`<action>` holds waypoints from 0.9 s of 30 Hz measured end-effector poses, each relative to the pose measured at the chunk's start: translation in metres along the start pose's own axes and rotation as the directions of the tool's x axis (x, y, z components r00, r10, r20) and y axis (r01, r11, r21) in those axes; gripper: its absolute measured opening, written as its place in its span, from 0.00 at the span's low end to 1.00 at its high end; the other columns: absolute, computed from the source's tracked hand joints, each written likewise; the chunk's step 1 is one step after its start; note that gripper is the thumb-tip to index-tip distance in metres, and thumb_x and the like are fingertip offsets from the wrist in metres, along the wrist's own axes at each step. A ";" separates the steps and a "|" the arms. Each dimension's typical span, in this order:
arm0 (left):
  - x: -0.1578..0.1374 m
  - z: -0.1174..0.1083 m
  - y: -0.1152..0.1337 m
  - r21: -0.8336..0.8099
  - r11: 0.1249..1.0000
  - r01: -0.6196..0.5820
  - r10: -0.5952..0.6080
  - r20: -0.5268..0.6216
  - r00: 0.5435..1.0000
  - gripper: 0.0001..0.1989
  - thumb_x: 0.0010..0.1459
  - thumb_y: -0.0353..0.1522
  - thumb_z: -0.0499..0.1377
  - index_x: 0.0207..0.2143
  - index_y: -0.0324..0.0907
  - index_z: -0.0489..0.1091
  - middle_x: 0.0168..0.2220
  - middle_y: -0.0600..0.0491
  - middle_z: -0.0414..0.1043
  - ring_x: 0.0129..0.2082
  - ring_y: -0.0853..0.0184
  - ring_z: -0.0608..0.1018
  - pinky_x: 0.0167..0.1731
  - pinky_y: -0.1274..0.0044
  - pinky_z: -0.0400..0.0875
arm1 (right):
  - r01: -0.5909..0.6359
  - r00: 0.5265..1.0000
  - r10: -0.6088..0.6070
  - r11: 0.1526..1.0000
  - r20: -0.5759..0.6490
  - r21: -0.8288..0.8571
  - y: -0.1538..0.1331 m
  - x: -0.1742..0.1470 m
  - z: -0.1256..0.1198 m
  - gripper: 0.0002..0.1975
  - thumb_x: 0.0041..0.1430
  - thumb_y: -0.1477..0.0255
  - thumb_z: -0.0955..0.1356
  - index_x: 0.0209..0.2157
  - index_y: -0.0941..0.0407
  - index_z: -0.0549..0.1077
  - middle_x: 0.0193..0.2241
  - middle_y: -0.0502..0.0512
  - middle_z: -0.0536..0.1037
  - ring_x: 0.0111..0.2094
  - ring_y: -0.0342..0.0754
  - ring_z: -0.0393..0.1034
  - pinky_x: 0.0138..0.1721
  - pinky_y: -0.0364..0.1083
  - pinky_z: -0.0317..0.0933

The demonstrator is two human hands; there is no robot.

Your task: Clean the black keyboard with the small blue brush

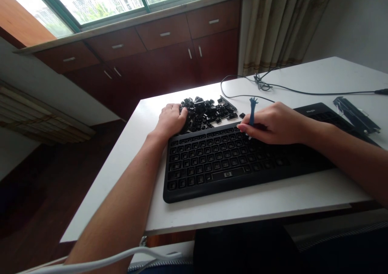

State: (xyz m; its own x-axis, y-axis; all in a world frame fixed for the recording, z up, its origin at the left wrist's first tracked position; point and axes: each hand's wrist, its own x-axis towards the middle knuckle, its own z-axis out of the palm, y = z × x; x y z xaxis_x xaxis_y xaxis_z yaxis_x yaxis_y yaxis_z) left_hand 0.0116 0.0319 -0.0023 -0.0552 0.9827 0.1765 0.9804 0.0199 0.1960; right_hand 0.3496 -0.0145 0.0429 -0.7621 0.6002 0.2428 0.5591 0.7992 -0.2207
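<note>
A black keyboard lies at a slant on the white table, its keycaps off over most of the left part so the bare key sockets show. My right hand is closed over the middle of it, gripping a thin blue tool with a splayed top end. The tool stands upright; its lower end is hidden by my fingers. At the keyboard's far left corner, my left hand lies with thumb apart, touching the edge of a heap of loose black keycaps. No held object shows in it.
A black cable with a tangled loop runs across the back of the white table. At the right lies a dark, flat strip-like item. A white cord crosses below my left forearm. Wooden cabinets stand beyond the table.
</note>
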 end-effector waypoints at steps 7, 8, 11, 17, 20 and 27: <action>-0.001 -0.002 0.002 -0.014 1.000 0.003 -0.003 0.008 1.000 0.34 0.63 0.49 0.41 0.61 0.35 0.64 0.60 0.37 0.63 0.61 0.47 0.64 0.63 0.58 0.56 | 0.021 1.000 -0.022 1.000 -0.022 -0.018 0.000 0.000 0.000 0.22 0.68 0.57 0.60 0.36 0.57 0.79 0.22 0.54 0.76 0.23 0.44 0.70 0.28 0.45 0.54; -0.001 -0.002 0.002 -0.016 1.000 0.004 -0.004 0.008 1.000 0.34 0.63 0.49 0.40 0.61 0.36 0.63 0.60 0.37 0.63 0.61 0.47 0.64 0.63 0.58 0.56 | 0.025 0.999 -0.025 0.999 -0.024 -0.020 -0.001 0.000 0.000 0.22 0.68 0.58 0.60 0.36 0.57 0.79 0.22 0.53 0.76 0.23 0.44 0.70 0.28 0.45 0.54; -0.001 -0.002 0.002 -0.015 1.000 0.002 -0.002 0.012 1.000 0.35 0.63 0.49 0.40 0.61 0.35 0.63 0.60 0.36 0.63 0.61 0.47 0.64 0.63 0.58 0.56 | 0.020 0.999 -0.021 0.999 -0.025 -0.029 -0.001 0.000 0.000 0.22 0.68 0.57 0.60 0.35 0.56 0.79 0.22 0.54 0.76 0.23 0.45 0.70 0.28 0.46 0.54; 0.001 0.002 -0.003 -0.015 1.000 -0.004 0.004 0.000 1.000 0.34 0.63 0.49 0.40 0.61 0.38 0.63 0.59 0.38 0.64 0.61 0.48 0.64 0.63 0.58 0.57 | 0.020 0.999 -0.020 1.000 -0.028 -0.018 0.000 0.000 -0.001 0.21 0.68 0.57 0.60 0.36 0.55 0.79 0.23 0.53 0.77 0.24 0.45 0.70 0.28 0.46 0.55; 0.002 0.003 -0.004 -0.013 1.000 -0.013 0.013 -0.007 1.000 0.34 0.63 0.49 0.40 0.60 0.38 0.64 0.59 0.38 0.64 0.61 0.48 0.64 0.63 0.59 0.57 | 0.020 0.999 -0.020 1.000 -0.025 -0.010 -0.002 0.000 -0.002 0.20 0.68 0.59 0.60 0.37 0.55 0.79 0.22 0.53 0.76 0.23 0.44 0.69 0.28 0.46 0.55; 0.003 0.003 -0.004 -0.006 1.000 -0.024 0.024 -0.022 0.999 0.33 0.63 0.48 0.41 0.59 0.38 0.65 0.58 0.38 0.65 0.60 0.48 0.64 0.62 0.58 0.58 | 0.024 0.999 -0.025 0.999 -0.020 -0.038 -0.003 0.000 -0.002 0.21 0.68 0.58 0.60 0.35 0.56 0.79 0.20 0.52 0.74 0.22 0.44 0.69 0.27 0.46 0.52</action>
State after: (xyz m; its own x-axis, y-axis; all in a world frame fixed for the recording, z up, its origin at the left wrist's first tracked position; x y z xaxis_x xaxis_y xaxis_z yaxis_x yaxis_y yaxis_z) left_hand 0.0080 0.0351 -0.0057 -0.0361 0.9787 0.2020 0.9802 -0.0047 0.1978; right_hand 0.3484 -0.0167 0.0456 -0.7691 0.5806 0.2670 0.5524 0.8141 -0.1791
